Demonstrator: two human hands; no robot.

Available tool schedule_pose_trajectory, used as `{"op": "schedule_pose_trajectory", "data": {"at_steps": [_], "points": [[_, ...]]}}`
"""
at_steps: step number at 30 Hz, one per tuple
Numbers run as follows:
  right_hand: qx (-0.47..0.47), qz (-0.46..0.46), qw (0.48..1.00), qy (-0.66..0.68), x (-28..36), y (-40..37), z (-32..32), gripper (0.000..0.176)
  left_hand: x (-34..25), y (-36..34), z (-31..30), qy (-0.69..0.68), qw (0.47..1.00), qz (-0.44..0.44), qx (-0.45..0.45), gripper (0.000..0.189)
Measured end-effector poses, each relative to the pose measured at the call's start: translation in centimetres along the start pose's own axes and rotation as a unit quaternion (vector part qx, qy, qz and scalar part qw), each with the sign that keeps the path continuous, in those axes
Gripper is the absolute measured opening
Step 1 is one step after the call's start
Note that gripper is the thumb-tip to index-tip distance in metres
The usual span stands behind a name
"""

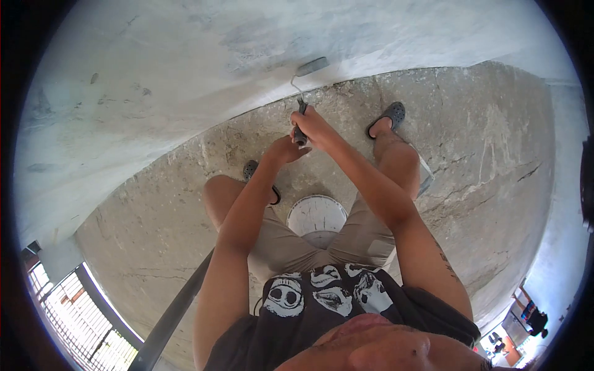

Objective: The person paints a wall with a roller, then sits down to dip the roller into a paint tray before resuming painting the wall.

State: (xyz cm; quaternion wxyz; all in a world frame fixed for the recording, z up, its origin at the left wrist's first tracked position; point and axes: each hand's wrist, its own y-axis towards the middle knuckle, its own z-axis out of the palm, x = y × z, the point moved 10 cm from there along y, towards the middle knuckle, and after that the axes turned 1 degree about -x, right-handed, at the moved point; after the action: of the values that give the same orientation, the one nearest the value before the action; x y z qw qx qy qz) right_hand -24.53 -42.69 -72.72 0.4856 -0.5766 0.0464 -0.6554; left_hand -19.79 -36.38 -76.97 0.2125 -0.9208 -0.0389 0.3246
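Observation:
A small paint roller (312, 66) with a bent wire frame and dark handle lies against the lower part of the pale wall (185, 55). My right hand (314, 127) is closed around the handle. Just below and to the left, my left hand (288, 151) is at the handle's lower end; its fingers are partly hidden, and whether they grip the handle is unclear.
Between my legs is a round, white-topped bucket (317, 214). My feet in dark clogs (393, 114) rest on the rough concrete floor (489, 154). A dark pole (179, 309) slants at lower left, near a barred window (83, 324).

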Motion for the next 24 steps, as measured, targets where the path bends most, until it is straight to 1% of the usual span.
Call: {"op": "schedule_pose_trajectory", "data": {"at_steps": [2, 3, 4, 5, 6, 7, 8, 9, 10, 11, 12, 14, 16, 18, 19, 20, 22, 24], "points": [[0.014, -0.019, 1.0, 0.005, 2.0, -3.7, 2.3, 0.021, 0.2, -0.9, -0.9, -0.068, 0.997, -0.011, -0.036, 0.027], [0.026, -0.033, 0.999, 0.008, 2.7, -5.4, 3.3, 0.021, 2.0, -0.1, -0.1, -0.07, 0.997, -0.014, -0.037, 0.027], [0.028, -0.031, 0.999, 0.007, 2.5, -5.6, 3.4, 0.021, 6.2, 1.3, 4.2, -0.18, 0.975, -0.092, 0.089, 0.034], [0.038, -0.043, 0.998, 0.003, 2.5, -5.9, 3.4, 0.021, 8.1, 0.9, 7.8, -0.285, 0.92, -0.166, 0.211, 0.042], [0.049, -0.056, 0.997, -0.001, 2.6, -6.1, 3.5, 0.021, 7.7, 0.6, 7.7, -0.286, 0.92, -0.168, 0.211, 0.042], [0.048, -0.055, 0.997, 0.001, 2.5, -5.6, 3.1, 0.021, 5.8, 1.2, 5.7, -0.149, 0.978, -0.043, 0.14, 0.043], [0.026, -0.028, 0.999, -0.009, 1.9, -4.4, 2.1, 0.02, 3.2, 1.1, 3.8, -0.004, 0.994, 0.085, 0.064, 0.044], [0.003, -0.002, 1.0, -0.02, 1.3, -3.2, 1.1, 0.02, 1.5, 0.6, 2.9, -0.001, 0.994, 0.087, 0.065, 0.044], [0.003, -0.004, 1.0, -0.02, 1.2, -2.2, 0.6, 0.02, 0.0, 0.3, 1.3, 0.014, 0.998, 0.038, 0.04, 0.038], [0.0, 0.007, 1.0, 0.01, 0.8, -1.1, 0.1, 0.02, -0.9, -0.1, -0.1, 0.028, 0.999, -0.011, 0.013, 0.033], [-0.003, 0.016, 0.999, 0.041, 0.7, -0.6, 0.0, 0.02, -1.8, -0.7, -0.6, 0.03, 0.999, -0.009, 0.01, 0.033], [0.008, -0.001, 1.0, 0.028, 1.9, -2.5, 1.6, 0.02, -0.8, -1.9, -1.9, -0.046, 0.994, -0.095, -0.04, 0.027], [0.02, -0.009, 1.0, 0.013, 2.3, -5.2, 3.6, 0.022, -0.8, -1.8, -1.9, -0.045, 0.994, -0.096, -0.035, 0.027], [0.073, -0.074, 0.994, -0.02, 3.6, -7.8, 6.0, 0.02, -1.0, -1.3, -1.5, -0.04, 0.995, -0.093, -0.023, 0.028], [0.105, -0.08, 0.99, -0.043, 4.4, -8.9, 7.3, 0.028, -0.8, -1.8, -1.4, -0.036, 0.995, -0.091, -0.015, 0.028], [0.107, -0.079, 0.99, -0.04, 4.8, -9.8, 8.1, 0.028, -0.7, -1.7, -1.3, -0.03, 0.995, -0.09, -0.007, 0.028], [0.103, -0.156, 0.973, -0.132, 6.4, -11.3, 9.7, 0.028, -0.9, -2.6, -0.7, -0.013, 0.996, -0.084, 0.011, 0.029], [0.115, -0.163, 0.972, -0.124, 6.4, -11.8, 10.6, 0.026, -1.1, -3.1, -0.4, 0.003, 0.997, -0.074, 0.025, 0.029]]}}
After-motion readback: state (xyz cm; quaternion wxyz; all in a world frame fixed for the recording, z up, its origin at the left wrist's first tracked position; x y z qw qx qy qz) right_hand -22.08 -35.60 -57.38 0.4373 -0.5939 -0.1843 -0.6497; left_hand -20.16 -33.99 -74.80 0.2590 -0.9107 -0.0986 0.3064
